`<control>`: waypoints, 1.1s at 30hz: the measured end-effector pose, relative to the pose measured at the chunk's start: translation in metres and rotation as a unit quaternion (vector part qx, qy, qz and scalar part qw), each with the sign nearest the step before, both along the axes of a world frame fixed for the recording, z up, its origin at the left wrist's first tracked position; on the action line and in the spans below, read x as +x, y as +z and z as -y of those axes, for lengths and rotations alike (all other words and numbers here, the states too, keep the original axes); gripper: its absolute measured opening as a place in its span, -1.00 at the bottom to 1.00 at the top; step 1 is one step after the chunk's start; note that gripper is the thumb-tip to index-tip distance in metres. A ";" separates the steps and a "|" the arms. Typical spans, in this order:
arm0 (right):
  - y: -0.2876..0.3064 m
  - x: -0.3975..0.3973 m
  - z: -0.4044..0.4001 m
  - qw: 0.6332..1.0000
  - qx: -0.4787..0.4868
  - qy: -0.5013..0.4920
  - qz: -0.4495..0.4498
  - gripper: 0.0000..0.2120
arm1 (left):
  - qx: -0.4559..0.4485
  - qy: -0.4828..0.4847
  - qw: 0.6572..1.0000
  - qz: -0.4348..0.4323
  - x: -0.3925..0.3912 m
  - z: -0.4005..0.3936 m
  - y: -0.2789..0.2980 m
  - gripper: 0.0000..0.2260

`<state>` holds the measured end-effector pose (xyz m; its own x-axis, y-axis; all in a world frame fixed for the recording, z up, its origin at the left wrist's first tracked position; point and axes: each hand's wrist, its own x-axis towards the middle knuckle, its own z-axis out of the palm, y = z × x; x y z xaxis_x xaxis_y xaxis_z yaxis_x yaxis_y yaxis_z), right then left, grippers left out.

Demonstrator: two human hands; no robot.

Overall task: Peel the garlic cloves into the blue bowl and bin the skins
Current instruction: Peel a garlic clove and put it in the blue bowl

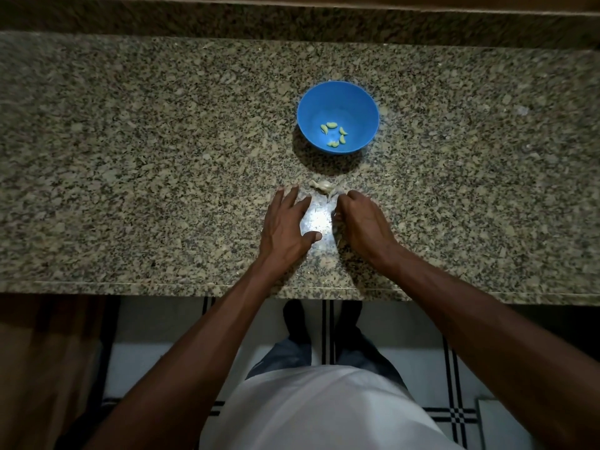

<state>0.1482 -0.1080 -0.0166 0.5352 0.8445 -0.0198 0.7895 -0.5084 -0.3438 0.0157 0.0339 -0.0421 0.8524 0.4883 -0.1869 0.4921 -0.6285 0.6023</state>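
From the head view, small pale peeled cloves (334, 134) are seen lying loosely ringed in the smooth round blue bowl (338, 115) on speckled granite counter (130, 157). Papery whitish skins (321, 186) are heaped just before it. The left hand (287, 222) is spread flat; the right hand (362, 222) is curled, its contents hidden.

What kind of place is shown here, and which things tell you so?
Most likely a home kitchen. A person stands at a speckled granite counter on which sits a blue bowl holding peeled garlic cloves, with loose garlic skins near the hands. Below is a white tiled floor with dark lines.
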 end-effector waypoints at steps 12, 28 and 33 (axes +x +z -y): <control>-0.002 0.012 -0.009 0.996 0.011 -0.065 -0.064 -0.85 | -0.025 0.006 1.000 0.007 -0.001 0.001 -0.001 -0.20; 0.016 -0.003 0.005 0.660 0.266 -0.299 -0.636 -0.82 | -0.420 0.230 0.860 0.175 0.016 0.026 0.041 -0.85; 0.021 0.005 0.010 0.717 0.239 -0.262 -0.600 -0.83 | -0.418 0.260 0.852 0.180 0.021 0.030 0.043 -0.87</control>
<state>0.1536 -0.1184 0.0042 0.6223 0.5972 -0.5060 -0.4763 -0.2241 -0.8502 0.0364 0.0041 0.0012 0.6376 0.6417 -0.4263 0.2615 0.3403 0.9032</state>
